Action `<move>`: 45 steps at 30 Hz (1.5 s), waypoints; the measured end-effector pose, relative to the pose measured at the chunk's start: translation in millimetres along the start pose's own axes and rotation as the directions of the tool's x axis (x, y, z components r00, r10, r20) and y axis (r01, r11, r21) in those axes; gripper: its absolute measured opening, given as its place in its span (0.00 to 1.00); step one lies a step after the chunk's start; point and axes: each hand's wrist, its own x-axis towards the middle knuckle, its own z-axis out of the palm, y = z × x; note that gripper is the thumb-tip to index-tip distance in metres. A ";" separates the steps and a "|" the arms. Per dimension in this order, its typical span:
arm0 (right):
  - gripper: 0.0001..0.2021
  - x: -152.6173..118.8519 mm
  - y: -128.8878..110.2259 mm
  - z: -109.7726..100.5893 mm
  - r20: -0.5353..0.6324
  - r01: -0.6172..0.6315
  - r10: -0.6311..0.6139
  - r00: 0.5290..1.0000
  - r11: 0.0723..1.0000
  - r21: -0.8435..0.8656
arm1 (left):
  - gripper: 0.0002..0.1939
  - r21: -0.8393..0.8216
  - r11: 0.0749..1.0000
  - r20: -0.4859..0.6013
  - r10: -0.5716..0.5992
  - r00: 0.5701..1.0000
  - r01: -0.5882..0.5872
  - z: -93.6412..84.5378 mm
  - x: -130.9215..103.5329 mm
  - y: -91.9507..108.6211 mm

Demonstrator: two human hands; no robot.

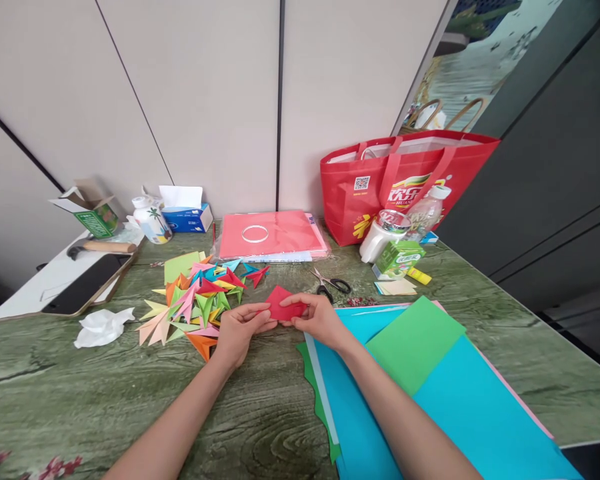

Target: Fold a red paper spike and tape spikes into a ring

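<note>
Blue paper (480, 413) spreads under the right forearm (387, 400). Ahead, red paper (280, 300) sits between the fingertips of both hands: left hand (239, 330) pinching its left corner, right hand (320, 320) its right side, fingers curled nearly closed. Folded pieces (203, 303) lie left, scissors (336, 285) just beyond the right hand

got one small folded piece of bright red paper (282, 301), matte, plain, approx. diamond-shaped where visible, w/ blunt pt. at top & slanting edges running down to l. & r. pinched at both sides, w/ side corners covered, so can't tell full outline. held just l. of centre in head view, a bit below mid-ht. can't tell no. of layers; finer creases too small to make out.
</note>
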 end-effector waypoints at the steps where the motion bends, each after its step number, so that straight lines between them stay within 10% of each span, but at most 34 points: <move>1: 0.16 -0.6 -1.5 -1.0 0.026 -0.010 0.010 1.000 1.000 0.012 | 0.14 0.011 1.000 -0.006 0.001 1.000 -0.001 -0.1 0.0 0.0; 13: 0.10 0.4 -2.0 -4.4 -0.015 0.081 -0.090 0.996 0.944 -0.318 | 0.15 0.193 0.981 0.147 -0.002 0.989 -0.027 2.9 -5.4 -0.7; 45: 0.13 2.6 1.6 -11.0 -0.075 -0.032 0.018 0.997 0.983 -0.181 | 0.39 0.025 0.993 0.253 -0.116 0.960 0.113 2.0 -6.7 6.0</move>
